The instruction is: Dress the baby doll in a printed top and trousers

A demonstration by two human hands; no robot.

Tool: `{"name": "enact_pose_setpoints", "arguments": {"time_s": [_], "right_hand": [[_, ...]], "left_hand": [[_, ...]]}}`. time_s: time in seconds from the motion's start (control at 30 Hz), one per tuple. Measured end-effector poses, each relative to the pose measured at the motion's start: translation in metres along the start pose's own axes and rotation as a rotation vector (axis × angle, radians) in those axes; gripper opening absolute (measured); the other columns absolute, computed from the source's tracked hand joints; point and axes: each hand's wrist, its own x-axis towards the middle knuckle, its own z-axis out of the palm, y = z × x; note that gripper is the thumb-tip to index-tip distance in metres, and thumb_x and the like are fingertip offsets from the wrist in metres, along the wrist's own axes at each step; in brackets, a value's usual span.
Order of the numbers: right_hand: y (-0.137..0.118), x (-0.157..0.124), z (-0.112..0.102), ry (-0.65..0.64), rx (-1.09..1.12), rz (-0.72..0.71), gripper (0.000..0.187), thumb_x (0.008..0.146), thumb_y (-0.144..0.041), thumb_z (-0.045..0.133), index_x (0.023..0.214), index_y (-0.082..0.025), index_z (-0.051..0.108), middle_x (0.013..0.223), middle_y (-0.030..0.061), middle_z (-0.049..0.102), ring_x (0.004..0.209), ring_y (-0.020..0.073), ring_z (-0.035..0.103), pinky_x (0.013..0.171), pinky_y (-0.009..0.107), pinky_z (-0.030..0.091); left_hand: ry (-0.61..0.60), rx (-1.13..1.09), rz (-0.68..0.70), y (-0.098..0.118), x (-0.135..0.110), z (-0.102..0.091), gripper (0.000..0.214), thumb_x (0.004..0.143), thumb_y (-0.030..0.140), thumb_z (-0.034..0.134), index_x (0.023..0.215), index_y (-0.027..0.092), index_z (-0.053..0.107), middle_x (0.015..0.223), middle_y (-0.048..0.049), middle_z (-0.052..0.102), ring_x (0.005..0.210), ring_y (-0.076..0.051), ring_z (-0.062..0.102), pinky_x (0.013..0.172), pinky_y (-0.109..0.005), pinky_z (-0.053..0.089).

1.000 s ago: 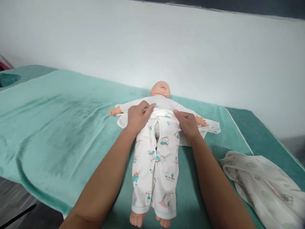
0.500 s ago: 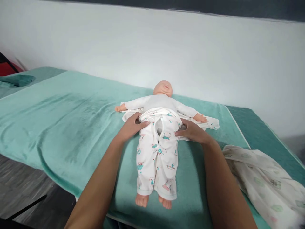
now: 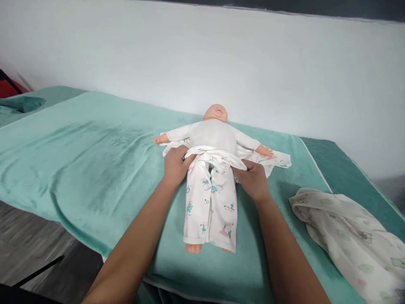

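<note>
A baby doll (image 3: 212,134) lies on its back, head toward the wall and arms spread. It wears a plain white long-sleeved body and white printed trousers (image 3: 210,207). The waistband is bunched at the belly. At its left edge my left hand (image 3: 177,164) grips the cloth between thumb and fingers. My right hand (image 3: 252,177) pinches the band on the other side. Beneath the doll's back and arms a printed white shirt (image 3: 280,159) is spread out. The trouser hems nearly cover the feet; toes (image 3: 193,248) show at one leg.
Green plush cloth (image 3: 95,160) covers the table, with its near edge dropping off at the lower left. A crumpled white patterned cloth (image 3: 351,240) lies at the right. A white wall (image 3: 202,59) rises behind the table. Something red (image 3: 8,88) shows at the far left.
Both hands have closed on the waistband and lifted it. The trousers have slid or been pulled, so the hems now hide more of the feet. The waistband looks more bunched.
</note>
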Motion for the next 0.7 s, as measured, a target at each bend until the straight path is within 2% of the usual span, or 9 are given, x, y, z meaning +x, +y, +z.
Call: {"name": "enact_pose_setpoints", "arguments": {"time_s": [0.1, 0.2, 0.37, 0.47, 0.57, 0.63, 0.7], "right_hand": [[-0.006, -0.001, 0.010, 0.186, -0.044, 0.013, 0.039, 0.075, -0.045, 0.061, 0.053, -0.021, 0.038, 0.054, -0.0049, 0.032, 0.060, 0.0118, 0.032, 0.053, 0.025, 0.024], [-0.006, 0.002, 0.012, 0.194, -0.062, 0.056, 0.032, 0.075, -0.043, 0.060, 0.058, -0.022, 0.042, 0.057, -0.0054, 0.034, 0.064, 0.0129, 0.035, 0.055, 0.025, 0.027], [-0.001, 0.003, 0.001, -0.001, -0.006, 0.089, 0.022, 0.080, -0.043, 0.057, 0.072, -0.023, 0.054, 0.071, -0.0039, 0.056, 0.074, 0.0165, 0.049, 0.064, 0.027, 0.038], [0.001, -0.001, -0.009, -0.106, 0.023, 0.088, 0.023, 0.081, -0.045, 0.060, 0.084, -0.022, 0.061, 0.083, -0.0010, 0.065, 0.084, 0.0206, 0.056, 0.072, 0.030, 0.044], [0.001, -0.008, -0.018, -0.288, 0.136, 0.074, 0.038, 0.078, -0.051, 0.070, 0.103, -0.022, 0.065, 0.101, 0.0022, 0.071, 0.096, 0.0247, 0.062, 0.080, 0.034, 0.049], [0.001, -0.013, -0.022, -0.421, 0.236, 0.054, 0.056, 0.072, -0.049, 0.080, 0.119, -0.023, 0.063, 0.117, 0.0040, 0.071, 0.106, 0.0263, 0.063, 0.087, 0.036, 0.051], [0.000, -0.017, -0.025, -0.483, 0.271, 0.049, 0.065, 0.068, -0.045, 0.085, 0.124, -0.023, 0.062, 0.122, 0.0044, 0.070, 0.110, 0.0264, 0.063, 0.092, 0.037, 0.050]], "left_hand": [[0.022, 0.097, -0.031, 0.001, 0.004, 0.010, 0.021, 0.090, 0.038, 0.055, 0.077, 0.021, 0.056, 0.070, -0.0008, 0.059, 0.071, -0.019, 0.053, 0.068, -0.031, 0.034], [-0.041, 0.090, -0.057, 0.003, 0.008, 0.014, 0.020, 0.093, 0.039, 0.053, 0.084, 0.022, 0.058, 0.075, -0.0014, 0.062, 0.076, -0.021, 0.056, 0.069, -0.030, 0.035], [-0.201, -0.112, -0.142, 0.004, 0.004, 0.002, 0.028, 0.092, 0.047, 0.055, 0.082, 0.021, 0.057, 0.078, -0.0002, 0.059, 0.076, -0.019, 0.052, 0.069, -0.030, 0.037], [-0.372, -0.274, -0.222, 0.003, -0.005, -0.010, 0.036, 0.086, 0.056, 0.062, 0.092, 0.020, 0.057, 0.082, 0.0007, 0.057, 0.077, -0.018, 0.051, 0.068, -0.029, 0.039], [-0.496, -0.397, -0.232, 0.003, -0.013, -0.021, 0.051, 0.076, 0.057, 0.073, 0.106, 0.021, 0.055, 0.097, -0.0009, 0.059, 0.089, -0.020, 0.055, 0.076, -0.030, 0.043], [-0.502, -0.417, -0.226, 0.005, -0.017, -0.025, 0.054, 0.073, 0.055, 0.077, 0.109, 0.021, 0.055, 0.103, -0.0020, 0.059, 0.095, -0.021, 0.056, 0.080, -0.031, 0.044], [-0.465, -0.395, -0.197, 0.008, -0.021, -0.027, 0.045, 0.073, 0.051, 0.077, 0.101, 0.021, 0.056, 0.103, -0.0022, 0.058, 0.096, -0.021, 0.055, 0.081, -0.031, 0.044]]}}
